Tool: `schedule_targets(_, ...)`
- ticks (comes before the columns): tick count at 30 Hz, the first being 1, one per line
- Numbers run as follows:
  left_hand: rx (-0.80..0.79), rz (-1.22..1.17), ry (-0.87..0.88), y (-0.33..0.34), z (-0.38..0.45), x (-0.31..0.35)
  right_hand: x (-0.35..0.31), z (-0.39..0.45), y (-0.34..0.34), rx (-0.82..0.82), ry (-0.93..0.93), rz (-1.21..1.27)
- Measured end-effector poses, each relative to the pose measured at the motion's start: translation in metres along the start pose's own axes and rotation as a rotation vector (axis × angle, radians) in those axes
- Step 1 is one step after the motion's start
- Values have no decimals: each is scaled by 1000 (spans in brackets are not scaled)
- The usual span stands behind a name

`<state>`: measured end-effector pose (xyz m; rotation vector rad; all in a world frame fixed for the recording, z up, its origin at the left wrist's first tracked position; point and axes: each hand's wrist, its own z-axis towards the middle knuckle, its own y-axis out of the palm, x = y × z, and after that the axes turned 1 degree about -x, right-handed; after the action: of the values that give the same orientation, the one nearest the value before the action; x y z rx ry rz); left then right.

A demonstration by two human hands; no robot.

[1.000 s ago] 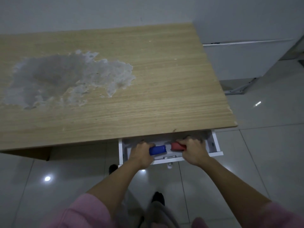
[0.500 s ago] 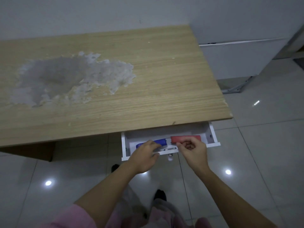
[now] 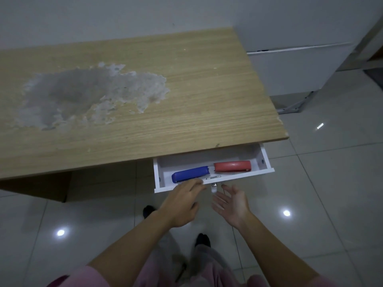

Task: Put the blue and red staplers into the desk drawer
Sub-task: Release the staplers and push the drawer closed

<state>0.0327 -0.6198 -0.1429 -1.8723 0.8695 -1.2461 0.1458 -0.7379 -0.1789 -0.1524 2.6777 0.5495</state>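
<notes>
The white desk drawer (image 3: 267,160) stands pulled out under the desk's front right edge. Inside it the blue stapler (image 3: 190,174) lies on the left and the red stapler (image 3: 232,166) on the right, both flat and end to end. My left hand (image 3: 182,204) hovers just below the drawer front, fingers spread, fingertips near the front panel under the blue stapler. To the right of the drawer's small key (image 3: 213,187), my right hand (image 3: 232,203) is palm up with fingers apart. Neither hand holds anything.
A wooden desk top (image 3: 196,96) with a large worn grey patch (image 3: 83,94) fills the upper left. A white cabinet (image 3: 294,69) stands to the right of the desk. Glossy floor tiles (image 3: 310,204) lie below, with my feet under the drawer.
Both hands let go of the staplers and drew back out of the drawer toward me. The staplers now lie uncovered inside it.
</notes>
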Motion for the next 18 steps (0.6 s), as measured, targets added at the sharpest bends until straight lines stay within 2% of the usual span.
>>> schedule_targets(7, -10, 83, 110, 3, -16, -4, 0, 2, 10, -80, 10, 107)
schedule_targets(11, 1, 161, 160, 6, -20, -11, 0, 4, 12, -62, -2, 128)
schedule_targets(16, -147, 113, 42, 0, -17, -15, -8, 2, 21, -93, -24, 142)
schedule_targets(18, -160, 87, 7, -1, -11, -19, -12, 4, 27, -110, -25, 162)
